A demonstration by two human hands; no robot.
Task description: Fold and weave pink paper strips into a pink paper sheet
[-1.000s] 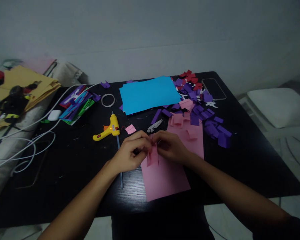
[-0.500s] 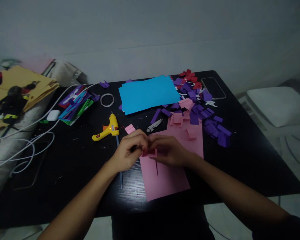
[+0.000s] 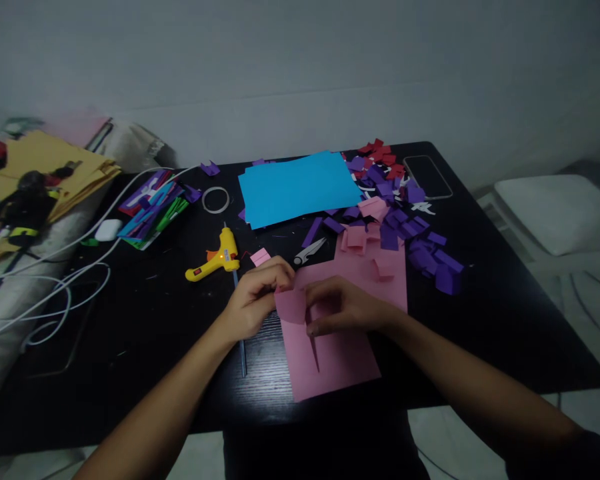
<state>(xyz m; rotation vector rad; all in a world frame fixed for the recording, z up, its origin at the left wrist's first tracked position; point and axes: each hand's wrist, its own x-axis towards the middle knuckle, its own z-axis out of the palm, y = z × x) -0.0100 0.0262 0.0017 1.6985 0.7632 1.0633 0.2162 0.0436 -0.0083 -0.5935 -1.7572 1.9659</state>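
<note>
A small pink paper piece (image 3: 291, 305) is pinched at its upper left by my left hand (image 3: 257, 298), whose fingers are closed. At the piece's right edge is my right hand (image 3: 341, 305), thumb and fingers curled with a gap between them; a thin pointed sliver hangs below its fingertips. Both hands are over a large pink sheet (image 3: 340, 367) on the black table. Scissors (image 3: 310, 251) lie just beyond my hands, and a small pink strip (image 3: 260, 257) lies behind my left hand.
A yellow glue gun (image 3: 214, 257) with a glue stick (image 3: 243, 360) below it lies left. Blue sheets (image 3: 300, 187), a tape roll (image 3: 215, 199), purple scraps (image 3: 447, 273) and a phone (image 3: 427, 176) lie farther back. White cables (image 3: 63, 293) cross the left side.
The small pink piece has turned its flat face into view. My right hand has shifted slightly down, its thumb lower and farther from the fingers. My left hand has moved slightly left.
</note>
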